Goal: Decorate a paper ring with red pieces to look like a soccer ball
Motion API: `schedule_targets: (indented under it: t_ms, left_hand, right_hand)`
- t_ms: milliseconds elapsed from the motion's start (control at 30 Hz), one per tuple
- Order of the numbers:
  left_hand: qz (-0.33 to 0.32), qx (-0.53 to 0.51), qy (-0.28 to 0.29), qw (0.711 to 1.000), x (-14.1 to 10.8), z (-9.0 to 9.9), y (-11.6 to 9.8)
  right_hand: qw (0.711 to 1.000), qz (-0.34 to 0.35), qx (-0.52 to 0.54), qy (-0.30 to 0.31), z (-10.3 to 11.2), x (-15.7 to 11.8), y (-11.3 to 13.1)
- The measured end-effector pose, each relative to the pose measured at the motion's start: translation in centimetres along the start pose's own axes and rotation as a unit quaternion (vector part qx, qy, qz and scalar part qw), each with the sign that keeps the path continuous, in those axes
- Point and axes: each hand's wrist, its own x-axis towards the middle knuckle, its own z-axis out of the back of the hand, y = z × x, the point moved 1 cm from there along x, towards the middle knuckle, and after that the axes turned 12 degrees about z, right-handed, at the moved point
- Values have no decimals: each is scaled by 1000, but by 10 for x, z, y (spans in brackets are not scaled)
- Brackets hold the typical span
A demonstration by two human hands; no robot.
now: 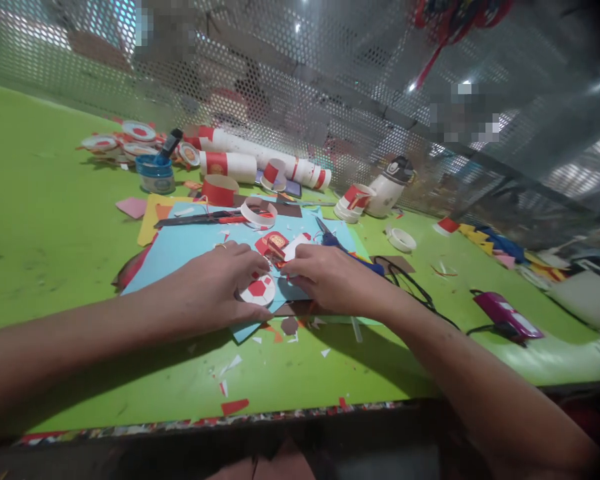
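Red-and-white, that disc [258, 291] sits in your left hand [225, 277], thumb and fingers curled round it; your right hand [330, 275] bunches its fingertips by red paper [274, 241], any grip hard to tell.

Scissors [334, 240], blue paper [180, 248] and cut scraps [235, 406] on a green table [55, 233] show a craft workspace.

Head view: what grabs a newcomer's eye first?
Probably the vivid green table, spanning much of the view. Then the two hands near the middle, over light blue paper: the left hand at a white disc with red patches, the right hand close beside it. Behind them, a long red-and-white tube lies before the perforated screen.
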Motion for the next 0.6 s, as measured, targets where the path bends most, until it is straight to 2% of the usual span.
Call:
schedule_targets:
  t_ms: [267, 600]
  left_hand:
    - [-18, 5, -10, 1000, 0, -1, 1]
    - [-13, -3, -20, 1000, -2, -1, 2]
  right_hand:
    - [1000, 3, 15, 22, -16, 4, -11]
    - [1000, -8, 19, 14, 4, -2, -16]
